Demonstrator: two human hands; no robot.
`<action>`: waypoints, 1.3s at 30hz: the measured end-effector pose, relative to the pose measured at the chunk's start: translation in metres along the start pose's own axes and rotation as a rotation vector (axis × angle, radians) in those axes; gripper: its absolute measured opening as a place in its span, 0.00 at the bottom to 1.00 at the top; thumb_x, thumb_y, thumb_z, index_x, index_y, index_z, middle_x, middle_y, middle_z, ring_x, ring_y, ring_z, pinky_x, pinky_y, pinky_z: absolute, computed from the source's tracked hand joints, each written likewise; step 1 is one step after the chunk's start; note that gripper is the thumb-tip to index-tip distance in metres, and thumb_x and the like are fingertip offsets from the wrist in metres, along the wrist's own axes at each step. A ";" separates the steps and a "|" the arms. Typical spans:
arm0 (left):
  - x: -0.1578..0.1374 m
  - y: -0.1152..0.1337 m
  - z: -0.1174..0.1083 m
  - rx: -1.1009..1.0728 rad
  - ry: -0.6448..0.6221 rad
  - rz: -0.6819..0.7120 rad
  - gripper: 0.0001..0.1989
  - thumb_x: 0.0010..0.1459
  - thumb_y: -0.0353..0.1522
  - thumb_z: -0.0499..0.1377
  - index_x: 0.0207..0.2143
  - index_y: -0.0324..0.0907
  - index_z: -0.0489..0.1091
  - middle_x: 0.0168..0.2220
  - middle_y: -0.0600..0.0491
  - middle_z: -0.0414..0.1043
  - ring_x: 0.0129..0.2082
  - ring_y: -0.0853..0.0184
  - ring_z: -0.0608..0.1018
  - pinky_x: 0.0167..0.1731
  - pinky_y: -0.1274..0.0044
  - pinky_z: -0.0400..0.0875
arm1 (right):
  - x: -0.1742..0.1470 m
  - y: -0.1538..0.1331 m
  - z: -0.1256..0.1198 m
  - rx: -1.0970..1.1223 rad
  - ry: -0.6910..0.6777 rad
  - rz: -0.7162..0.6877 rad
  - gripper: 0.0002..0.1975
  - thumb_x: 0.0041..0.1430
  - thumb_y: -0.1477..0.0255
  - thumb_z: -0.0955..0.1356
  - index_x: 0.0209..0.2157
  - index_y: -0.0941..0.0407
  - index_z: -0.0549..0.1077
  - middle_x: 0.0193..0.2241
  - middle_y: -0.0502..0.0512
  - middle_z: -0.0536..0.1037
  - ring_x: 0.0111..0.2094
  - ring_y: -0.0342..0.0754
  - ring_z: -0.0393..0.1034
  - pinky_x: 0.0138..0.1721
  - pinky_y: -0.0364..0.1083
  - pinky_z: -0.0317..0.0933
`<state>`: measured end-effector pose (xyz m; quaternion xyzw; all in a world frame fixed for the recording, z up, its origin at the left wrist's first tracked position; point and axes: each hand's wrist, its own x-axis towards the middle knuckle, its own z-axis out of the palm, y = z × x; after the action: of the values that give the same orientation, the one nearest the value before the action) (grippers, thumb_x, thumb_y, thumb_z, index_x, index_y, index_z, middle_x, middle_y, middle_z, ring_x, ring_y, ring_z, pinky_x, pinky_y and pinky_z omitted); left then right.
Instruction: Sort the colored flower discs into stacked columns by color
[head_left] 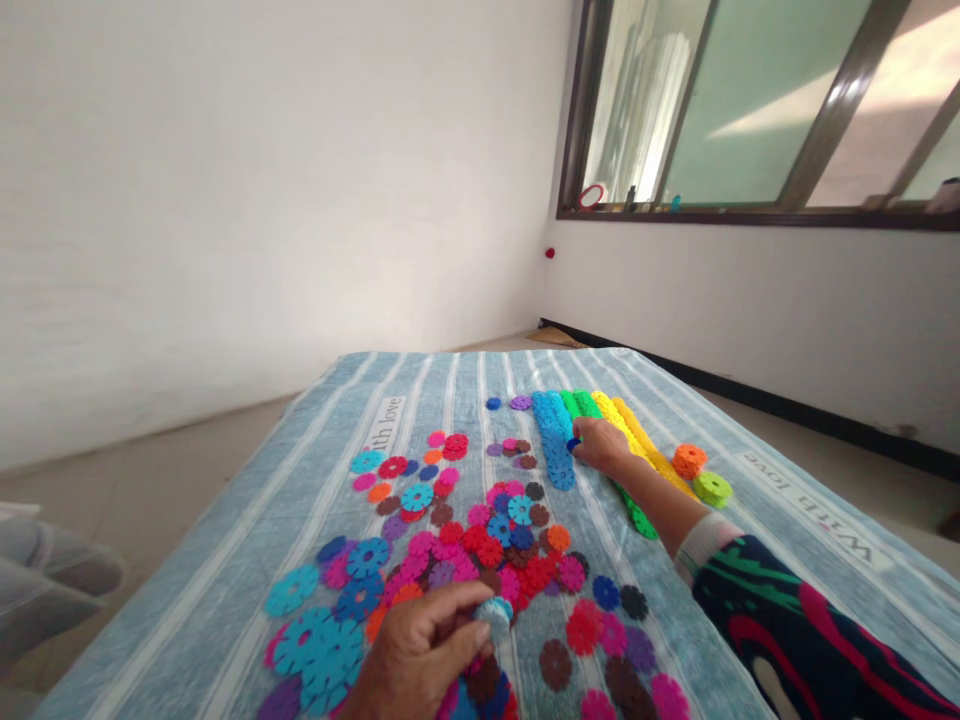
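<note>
Close to the camera, my left hand (420, 645) pinches a few light blue notched plastic discs (495, 612) between thumb and fingers, over a loose pile of mixed discs (450, 545). Farther off, my right hand (604, 448) is closed on a dark blue notched disc (574, 444), beside the near part of the blue rows (551, 430). Green rows (583, 403) run partly hidden under that hand and forearm. Right of them lie yellow rows (634, 432) of overlapping discs.
An orange disc stack (688, 460) and a lime stack (712, 489) stand right of the rows. Purple discs (520, 402) and a small dark blue stack (493, 403) lie left of the rows' far ends. A striped cloth (255, 560) covers the surface.
</note>
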<state>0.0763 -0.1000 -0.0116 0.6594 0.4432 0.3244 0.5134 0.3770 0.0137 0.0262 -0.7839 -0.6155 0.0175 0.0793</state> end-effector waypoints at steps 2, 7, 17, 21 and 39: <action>0.000 0.000 -0.001 0.017 -0.005 0.006 0.15 0.47 0.39 0.61 0.36 0.43 0.78 0.20 0.55 0.76 0.21 0.69 0.75 0.24 0.82 0.69 | -0.001 0.002 -0.002 0.033 0.007 0.000 0.11 0.51 0.73 0.67 0.37 0.56 0.76 0.35 0.58 0.78 0.38 0.52 0.71 0.32 0.44 0.58; 0.001 -0.001 -0.003 0.043 -0.007 0.014 0.16 0.48 0.39 0.61 0.38 0.42 0.77 0.21 0.54 0.76 0.22 0.69 0.75 0.25 0.81 0.70 | -0.023 0.006 -0.016 0.146 0.029 -0.033 0.05 0.50 0.72 0.68 0.30 0.57 0.75 0.26 0.52 0.76 0.31 0.46 0.70 0.27 0.40 0.54; 0.004 0.006 -0.008 0.043 0.050 -0.032 0.19 0.43 0.42 0.63 0.37 0.43 0.77 0.21 0.54 0.77 0.23 0.66 0.77 0.26 0.80 0.72 | -0.116 0.024 -0.004 0.471 -0.043 -0.106 0.02 0.46 0.73 0.68 0.24 0.56 0.71 0.17 0.46 0.70 0.23 0.42 0.65 0.23 0.39 0.47; 0.013 0.035 -0.010 0.092 0.083 -0.039 0.19 0.42 0.42 0.64 0.36 0.42 0.77 0.22 0.54 0.78 0.24 0.65 0.78 0.25 0.79 0.72 | -0.126 0.027 0.008 0.417 -0.073 -0.125 0.02 0.45 0.75 0.67 0.25 0.56 0.72 0.22 0.48 0.74 0.26 0.43 0.66 0.24 0.40 0.47; 0.237 0.089 0.103 0.716 -0.083 0.254 0.08 0.46 0.26 0.57 0.29 0.36 0.76 0.20 0.56 0.69 0.21 0.71 0.72 0.23 0.80 0.62 | -0.138 0.023 0.016 0.252 -0.052 -0.231 0.06 0.58 0.70 0.63 0.36 0.53 0.71 0.30 0.56 0.81 0.31 0.52 0.76 0.24 0.42 0.48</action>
<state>0.2832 0.0698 0.0404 0.8591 0.4223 0.1830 0.2238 0.3639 -0.1237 -0.0024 -0.6911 -0.6962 0.1055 0.1627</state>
